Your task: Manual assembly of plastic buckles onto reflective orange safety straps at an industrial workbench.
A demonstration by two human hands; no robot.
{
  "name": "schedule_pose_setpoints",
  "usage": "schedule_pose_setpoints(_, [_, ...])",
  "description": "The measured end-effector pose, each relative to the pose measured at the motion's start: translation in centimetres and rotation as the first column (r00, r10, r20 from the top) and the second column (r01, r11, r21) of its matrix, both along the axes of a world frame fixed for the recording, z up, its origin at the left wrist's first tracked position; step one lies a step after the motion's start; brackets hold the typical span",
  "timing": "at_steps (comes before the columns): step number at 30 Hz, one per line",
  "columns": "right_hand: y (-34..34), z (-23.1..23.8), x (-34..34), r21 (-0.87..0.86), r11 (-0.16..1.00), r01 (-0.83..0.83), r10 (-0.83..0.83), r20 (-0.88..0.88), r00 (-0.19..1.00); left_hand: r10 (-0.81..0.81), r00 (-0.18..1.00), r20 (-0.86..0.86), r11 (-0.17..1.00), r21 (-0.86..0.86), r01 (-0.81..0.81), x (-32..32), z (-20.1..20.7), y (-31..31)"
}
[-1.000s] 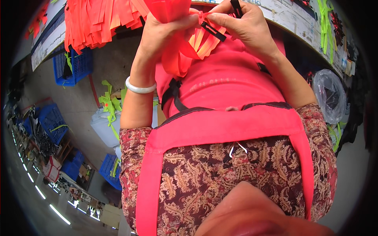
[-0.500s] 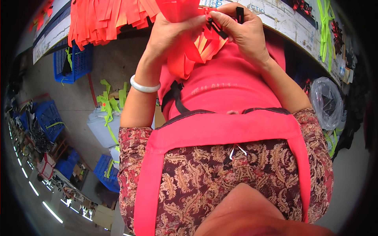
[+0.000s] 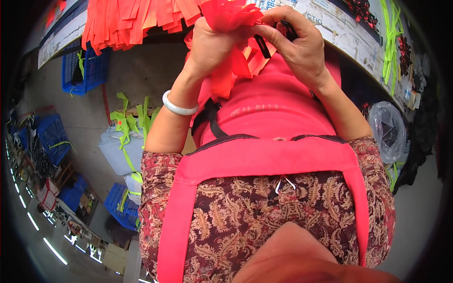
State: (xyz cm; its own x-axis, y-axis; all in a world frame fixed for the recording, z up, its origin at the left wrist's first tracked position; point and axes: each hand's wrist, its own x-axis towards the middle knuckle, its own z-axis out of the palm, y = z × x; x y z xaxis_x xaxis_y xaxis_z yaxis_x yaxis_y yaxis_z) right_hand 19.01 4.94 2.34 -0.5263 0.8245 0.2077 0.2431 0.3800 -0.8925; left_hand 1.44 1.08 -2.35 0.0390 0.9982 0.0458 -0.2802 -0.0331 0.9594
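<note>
My left hand (image 3: 212, 47) is closed around a bunch of bright red-orange fabric strips (image 3: 231, 16). Part of the bunch fans out above the fist and part hangs below it, over my red apron (image 3: 278, 104). Close by on the right, my right hand (image 3: 304, 49) pinches a short black strip (image 3: 262, 46) against the edge of the bunch. Another black end shows between its fingers. The exact spot where black meets red is hidden by my fingertips.
A pile of red-orange strips (image 3: 137, 23) overhangs the worktable (image 3: 347, 40) at the far left. Yellow-green strips (image 3: 390, 47) lie on its right side. Blue crates (image 3: 96, 70) stand on the floor at left, near grey folded fabric (image 3: 120, 151). A clear plastic bag (image 3: 387, 127) hangs at right.
Both hands stay together at the bunch. The red strips now flare wider above my left fist, and the black strip has tilted more upright. My left forearm has shifted slightly right.
</note>
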Motion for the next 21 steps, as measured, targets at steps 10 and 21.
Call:
schedule_pose_setpoints(10, [0.0, -1.9, 0.4, -0.096, 0.995, 0.02, -0.028, -0.088, 0.996, 0.02, 1.0, 0.023, 1.0, -0.025, -0.019, 0.7, -0.5, 0.2])
schedule_pose_setpoints(21, [-0.2, -1.0, 0.2, 0.017, 1.0, -0.007, 0.008, -0.06, 0.998, 0.058, 0.992, -0.111, 0.996, 0.074, -0.05, 0.8, 0.2, -0.2])
